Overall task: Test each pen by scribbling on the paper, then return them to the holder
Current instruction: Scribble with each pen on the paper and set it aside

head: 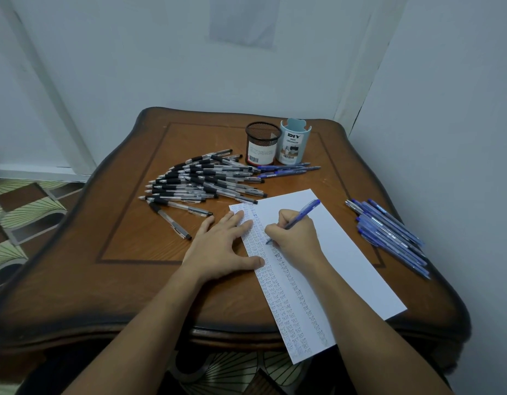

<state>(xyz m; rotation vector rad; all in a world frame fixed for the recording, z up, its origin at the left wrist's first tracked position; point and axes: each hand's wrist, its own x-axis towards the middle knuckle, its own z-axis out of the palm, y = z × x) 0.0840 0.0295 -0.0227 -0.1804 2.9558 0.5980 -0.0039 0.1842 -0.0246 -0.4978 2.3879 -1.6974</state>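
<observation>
"Where is the blue pen (302, 215)?"

"Gripped in the right hand (296, 238), tip down on the paper (346, 266), beside columns of small marks."

"And the left hand (224, 246)?"

"Flat, fingers spread, pressing the sheet's left edge onto the table (132, 238)."

"The others?"

"Black pens (201, 181) heaped left of the sheet, blue pens (389, 232) bunched to its right (a few more lie just before the holders). The mesh holder (263, 143) and the pale blue holder (294, 142) stand side by side beyond."
</observation>
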